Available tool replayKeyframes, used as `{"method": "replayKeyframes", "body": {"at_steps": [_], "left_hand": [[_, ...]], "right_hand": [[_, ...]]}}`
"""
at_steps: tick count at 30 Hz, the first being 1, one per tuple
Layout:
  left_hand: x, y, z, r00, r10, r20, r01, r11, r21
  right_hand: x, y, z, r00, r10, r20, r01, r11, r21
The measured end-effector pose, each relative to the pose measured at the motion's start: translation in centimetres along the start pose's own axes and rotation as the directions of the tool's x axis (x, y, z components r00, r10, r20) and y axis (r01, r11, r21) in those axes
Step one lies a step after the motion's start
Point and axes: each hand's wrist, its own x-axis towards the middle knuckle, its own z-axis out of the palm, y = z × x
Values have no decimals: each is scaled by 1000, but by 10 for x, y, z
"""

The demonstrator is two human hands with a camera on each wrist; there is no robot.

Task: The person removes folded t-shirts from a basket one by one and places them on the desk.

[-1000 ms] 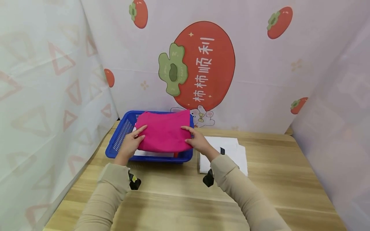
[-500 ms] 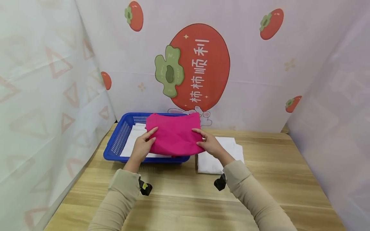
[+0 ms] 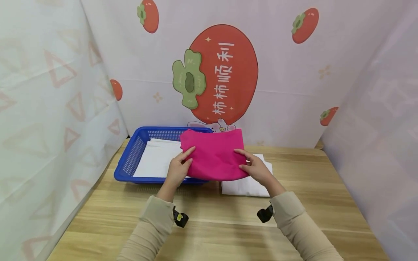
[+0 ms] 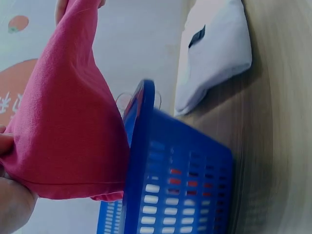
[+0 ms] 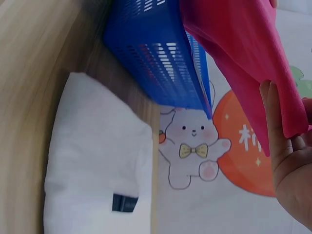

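Together, both hands [image 3: 177, 169] [image 3: 258, 170] pinch pink fabric [image 3: 213, 156], partly hiding the basket [image 3: 131, 159] and white cloth [image 3: 243, 188].

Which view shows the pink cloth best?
Head: the pink cloth faces the camera there, its broad front spread between the left hand and right hand. Left wrist gives a large, slanted close-up, cut off at the picture's top. Right wrist shows mainly the right hand's end, steeply angled, also cut off at the top.

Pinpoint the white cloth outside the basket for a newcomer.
Find the blue basket on the table. Just right of it in the head view, partly hidden by the pink cloth, lies a folded white cloth. Unlike the white fabric in the basket, it rests on the table itself.
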Motion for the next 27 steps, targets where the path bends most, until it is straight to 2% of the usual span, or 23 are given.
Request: {"method": "replayKeyframes", "body": {"at_steps": [7, 14, 17, 20, 27], "left_hand": [[-1, 1, 25, 998, 39, 43, -38, 999, -25], [-2, 6, 50, 994, 79, 79, -84, 994, 69], [-4, 7, 61, 991, 72, 110, -82, 992, 93], [-6, 7, 70, 987, 63, 148, -79, 991, 110], [-2, 5, 93, 970, 94, 226, -126, 983, 132]], "right_hand": [[-19, 10, -22, 1000, 20, -22, -21, 999, -37], [-38, 18, -44, 999, -1, -43, 1, 1000, 12], [-47, 21, -53, 999, -7, -45, 9, 1000, 27], [-57, 23, -60, 999, -7, -49, 9, 999, 40], [-76, 30, -75, 997, -2, -75, 7, 998, 61]]}}
